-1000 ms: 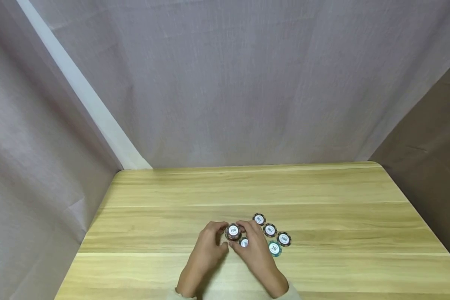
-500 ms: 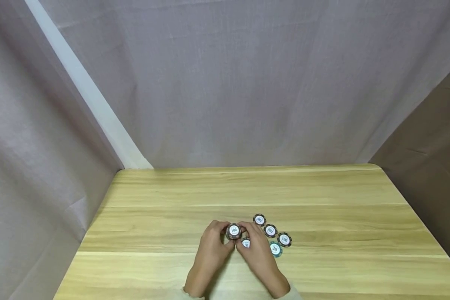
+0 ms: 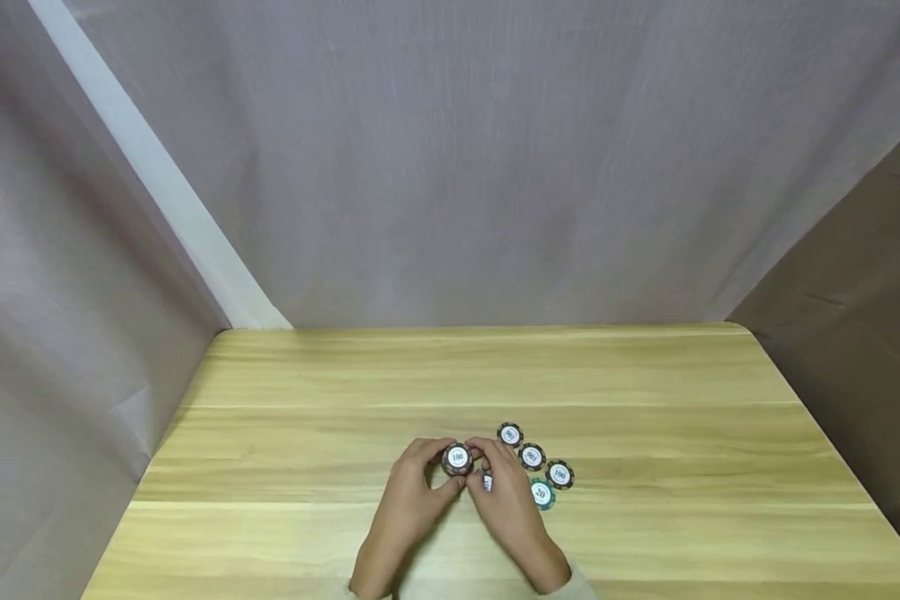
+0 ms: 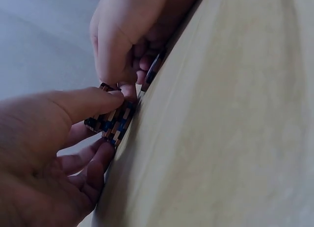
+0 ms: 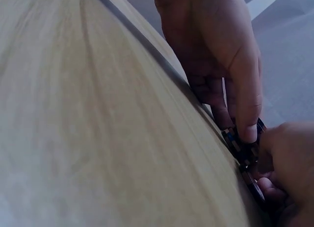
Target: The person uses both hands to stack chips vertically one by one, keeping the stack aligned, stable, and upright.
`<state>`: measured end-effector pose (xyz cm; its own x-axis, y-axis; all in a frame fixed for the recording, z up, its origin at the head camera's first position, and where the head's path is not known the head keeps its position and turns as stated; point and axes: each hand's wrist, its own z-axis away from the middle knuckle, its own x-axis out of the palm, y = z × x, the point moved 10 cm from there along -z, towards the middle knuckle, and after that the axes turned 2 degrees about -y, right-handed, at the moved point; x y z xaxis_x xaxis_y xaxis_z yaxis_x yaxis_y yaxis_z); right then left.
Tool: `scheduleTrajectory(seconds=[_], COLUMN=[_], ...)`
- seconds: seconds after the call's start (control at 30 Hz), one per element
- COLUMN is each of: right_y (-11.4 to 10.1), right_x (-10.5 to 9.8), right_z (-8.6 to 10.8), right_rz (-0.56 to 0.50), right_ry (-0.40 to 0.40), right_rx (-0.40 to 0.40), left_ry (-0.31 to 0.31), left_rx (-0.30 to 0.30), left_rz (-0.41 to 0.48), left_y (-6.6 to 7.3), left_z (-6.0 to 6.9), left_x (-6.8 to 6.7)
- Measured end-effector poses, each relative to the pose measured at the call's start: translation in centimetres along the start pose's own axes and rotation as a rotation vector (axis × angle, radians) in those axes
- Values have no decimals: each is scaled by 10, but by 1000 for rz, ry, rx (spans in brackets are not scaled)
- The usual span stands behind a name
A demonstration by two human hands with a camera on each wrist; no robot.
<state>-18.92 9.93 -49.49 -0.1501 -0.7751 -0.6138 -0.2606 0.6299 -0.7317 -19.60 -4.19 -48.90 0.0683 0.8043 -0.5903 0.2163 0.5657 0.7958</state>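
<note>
Both hands at the stack, low on the bench (image 3: 270, 450), near its front side. The left hand (image 3: 416, 496) has thumb and fingers curled around the left side of the stack (image 3: 457, 457), thumb tip at the near edge; the right hand (image 3: 512, 500) pinches at the right side, index finger at the far edge, thumb bent in close to the left one. Little gap shows between fingertips and chips. A second earlier the left thumb stood clear of the stack; now it touches. Top chip reads 100, face up, as before. Wrist views show several layers, dark and tan blocks along the rims; exact count unclear. One chip (image 3: 487, 481) lies under the right hand, mostly covered, showing less of its white centre than a second ago. To the right, three dark chips (image 3: 532, 456) lie flat in a slanting row, each marked 100, with a green 20 chip (image 3: 542, 494) just nearer the person; their arrangement is unchanged. The whole head view has shifted slightly, bench included. Grey curtain (image 3: 420, 167) behind.
</note>
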Motion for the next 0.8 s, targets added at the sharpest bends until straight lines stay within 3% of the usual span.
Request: scheduleTrajectory(seconds=[0.33, 0.57, 0.7, 0.8], right_y=[7, 8, 5, 5], right_x=[5, -3, -19, -38], right_z=[-5, -15, -22, -26], right_rz=[-89, -149, -189, -116], right_ry=[-66, -98, -45, 21], right_rx=[77, 72, 62, 50], left_ry=[-31, -43, -51, -46], left_rx=[-17, -10, -37, -32], left_rz=[13, 10, 22, 29], left_y=[-7, -6, -11, -12], left_z=[-1, -6, -5, -5], left_x=[-2, 2, 3, 4])
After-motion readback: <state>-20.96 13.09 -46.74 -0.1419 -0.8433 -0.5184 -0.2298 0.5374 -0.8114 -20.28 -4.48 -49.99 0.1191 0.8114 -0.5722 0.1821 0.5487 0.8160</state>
